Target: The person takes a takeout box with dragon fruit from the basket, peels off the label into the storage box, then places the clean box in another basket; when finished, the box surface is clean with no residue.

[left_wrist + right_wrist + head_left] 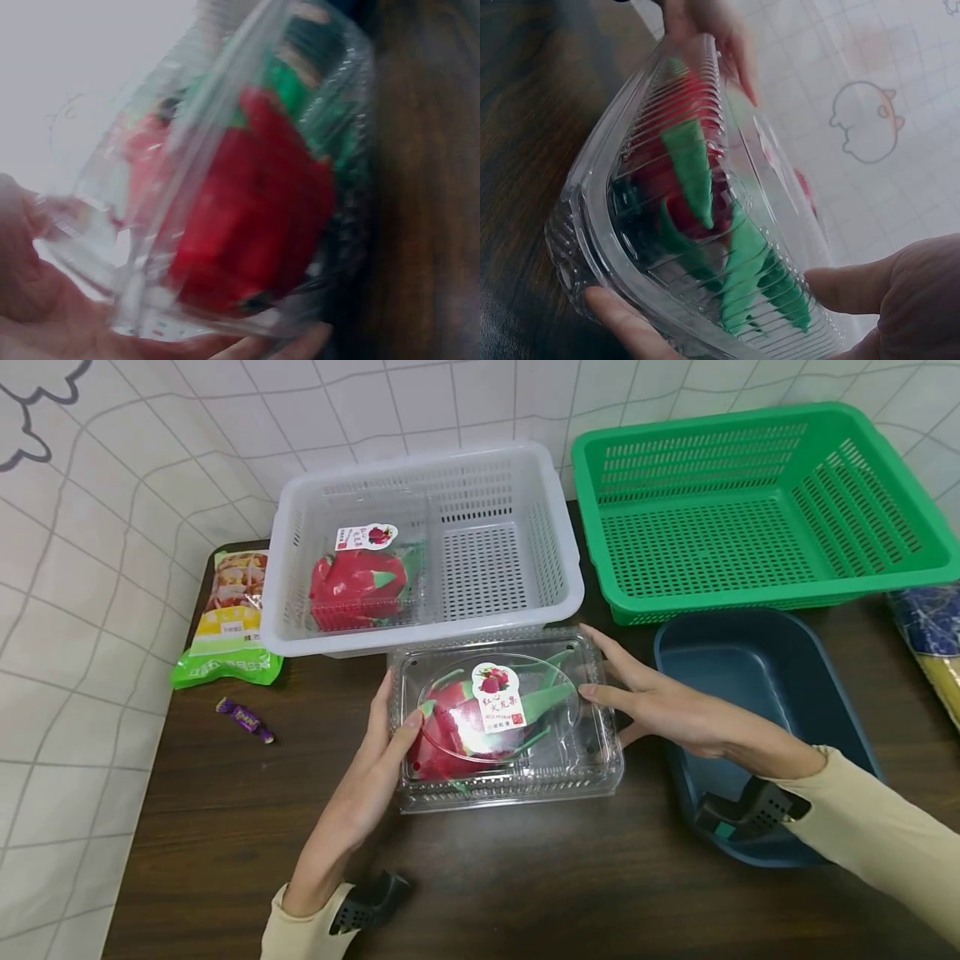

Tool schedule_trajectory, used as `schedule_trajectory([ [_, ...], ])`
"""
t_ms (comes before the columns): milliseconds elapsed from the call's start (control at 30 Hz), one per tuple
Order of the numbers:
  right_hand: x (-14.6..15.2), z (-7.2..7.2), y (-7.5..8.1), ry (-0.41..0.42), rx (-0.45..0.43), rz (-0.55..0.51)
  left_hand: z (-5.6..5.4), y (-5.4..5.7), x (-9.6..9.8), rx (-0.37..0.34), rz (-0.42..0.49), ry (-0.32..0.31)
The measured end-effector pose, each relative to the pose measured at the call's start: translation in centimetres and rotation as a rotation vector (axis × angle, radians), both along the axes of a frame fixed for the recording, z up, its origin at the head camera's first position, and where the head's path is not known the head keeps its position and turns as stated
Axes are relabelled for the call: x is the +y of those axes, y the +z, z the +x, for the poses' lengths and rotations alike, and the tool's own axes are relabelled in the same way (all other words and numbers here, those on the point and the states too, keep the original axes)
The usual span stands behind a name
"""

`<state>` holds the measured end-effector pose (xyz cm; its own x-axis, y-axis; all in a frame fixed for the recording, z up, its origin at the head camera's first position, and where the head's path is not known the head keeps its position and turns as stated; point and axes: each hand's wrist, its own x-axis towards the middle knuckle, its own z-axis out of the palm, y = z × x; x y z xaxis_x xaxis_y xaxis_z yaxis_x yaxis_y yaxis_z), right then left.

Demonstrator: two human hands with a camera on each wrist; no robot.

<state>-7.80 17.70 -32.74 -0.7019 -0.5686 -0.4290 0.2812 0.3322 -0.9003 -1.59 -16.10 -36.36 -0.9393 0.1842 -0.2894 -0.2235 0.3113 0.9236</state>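
Between both hands is a clear plastic clamshell box (562, 781), lid closed, with a red and green dragon fruit (442, 735) inside and a white label (498, 697) on top. My left hand (363, 789) grips its left side, thumb over the lid edge. On the opposite side my right hand (671, 714) holds it with thumb and fingers; the right wrist view shows the thumb (847, 289) against the ribbed wall. The left wrist view is blurred. Whether the box touches the table cannot be told. A white basket (551, 564) behind it holds a similar boxed dragon fruit (356, 581).
A green basket (697, 589) stands at the back right, and a dark blue bin (742, 668) lies under my right forearm. To the left are a green-and-yellow food packet (228, 622) and a purple wrapped candy (245, 718). Another packet (930, 627) is at the right edge.
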Motion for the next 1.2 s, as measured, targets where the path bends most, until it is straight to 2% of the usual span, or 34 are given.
schedule_trajectory([
  [167,0.0,0.0,0.0,-0.003,-0.008,0.008,-0.1,1.3,0.1,-0.040,-0.005,-0.018],
  [300,0.2,0.2,0.0,-0.001,-0.002,0.013,-0.1,1.4,0.1,-0.054,0.014,-0.023],
  [433,0.3,0.6,0.6,0.009,0.053,0.034,-0.1,1.1,0.0,-0.058,0.029,-0.009],
  [700,0.5,3.0,2.1,0.010,0.269,0.170,0.0,0.6,-0.5,-0.062,0.026,0.004],
  [933,0.6,4.4,2.4,0.044,0.369,0.280,0.1,0.7,-0.4,-0.057,0.050,-0.003],
  [1133,0.3,5.1,3.8,0.083,0.591,0.453,0.3,0.5,-0.5,-0.056,0.070,-0.017],
  [1200,0.0,5.0,4.3,0.098,0.668,0.466,0.4,0.4,-0.6,-0.054,0.081,-0.021],
])
